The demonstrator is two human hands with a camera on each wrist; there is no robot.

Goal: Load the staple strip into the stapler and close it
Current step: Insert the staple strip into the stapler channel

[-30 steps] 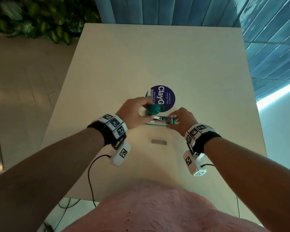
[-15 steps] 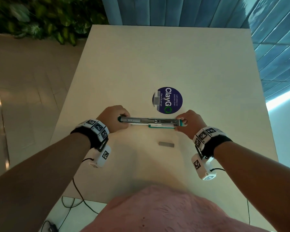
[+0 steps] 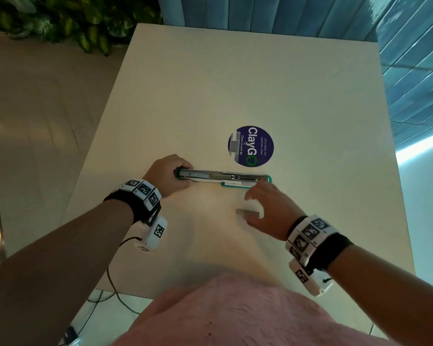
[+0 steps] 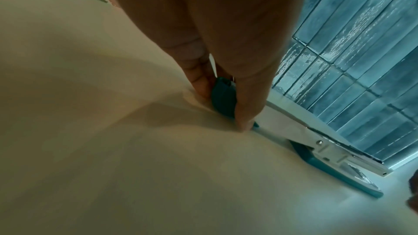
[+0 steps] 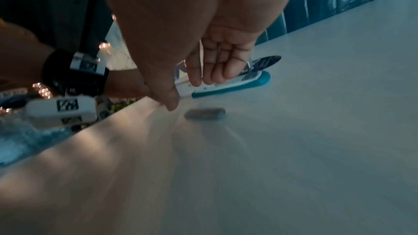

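You are holding the stapler (image 3: pixel 223 176) folded fully open and lying flat on the tabletop (image 3: pixel 235 83), its metal channel facing up, with your left hand (image 3: pixel 169 174) curled round the green end at your left. Your right hand (image 3: pixel 268 208) is hovering loose and spread, holding nothing, directly over the staple strip (image 5: pixel 204 113), which is lying on the tabletop just on your side of the stapler and apart from it; in the right wrist view your thumb is coming down just beside one end of the strip. The step in hand looks to be picking the strip up, so you are wanting a light pinch across its long sides with thumb and forefinger, not at the ends, since a glued strip is likely to snap if it is bent or squeezed hard. Being thin and flat on a smooth top, it may slide away, so tipping one edge up first should help. Keep your left hand pressing the stapler down so the channel is not shifting while you are bringing the strip over. Lay it in legs down, lined up along the channel, and check it is seating flat before you are folding the top shut. Whether the channel already has staples in it I cannot tell.
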